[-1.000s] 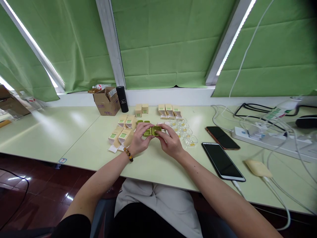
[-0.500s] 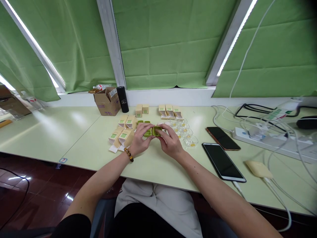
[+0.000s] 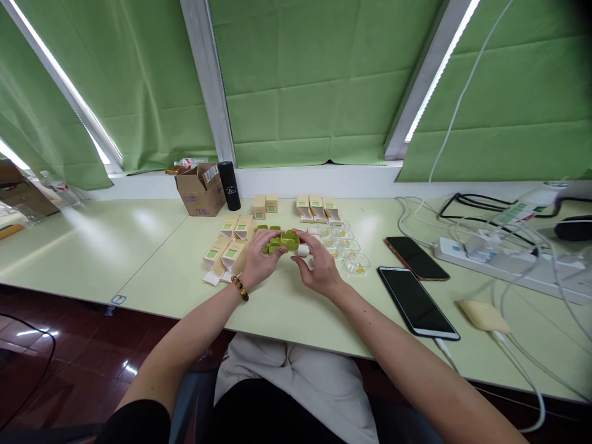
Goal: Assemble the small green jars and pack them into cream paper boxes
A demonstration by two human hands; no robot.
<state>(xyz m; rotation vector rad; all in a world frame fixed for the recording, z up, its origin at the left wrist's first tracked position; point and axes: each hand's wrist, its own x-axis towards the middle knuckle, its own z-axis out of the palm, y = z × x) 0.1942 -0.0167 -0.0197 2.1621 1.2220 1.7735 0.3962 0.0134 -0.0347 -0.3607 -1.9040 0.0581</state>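
Note:
A small green square plastic cup [image 3: 290, 240] is tilted up off the table, with its outer side now facing me. My left hand [image 3: 259, 258] grips it at its left edge between fingers and thumb. My right hand [image 3: 320, 266] is at its right, index fingertip at the rim and thumb spread away below. More green cups [image 3: 274, 245] lie just behind and left, partly hidden by my left hand. A white cylinder [image 3: 303, 250] shows in the gap of my right hand. Several clear plastic cups [image 3: 356, 265] with yellow bits inside stand right of it.
Opened cream cartons [image 3: 235, 254] lie left of my hands, more cartons [image 3: 316, 203] behind. A cardboard box [image 3: 201, 194] and black tumbler [image 3: 229, 186] stand against the wall. Two phones [image 3: 419, 302], a cream charger [image 3: 483, 316] and a power strip [image 3: 509, 262] with cables occupy the right.
The green cup has turned over from its hollow side to its outer side. My right thumb and fingers have come off its inside and spread apart, uncovering the white cylinder.

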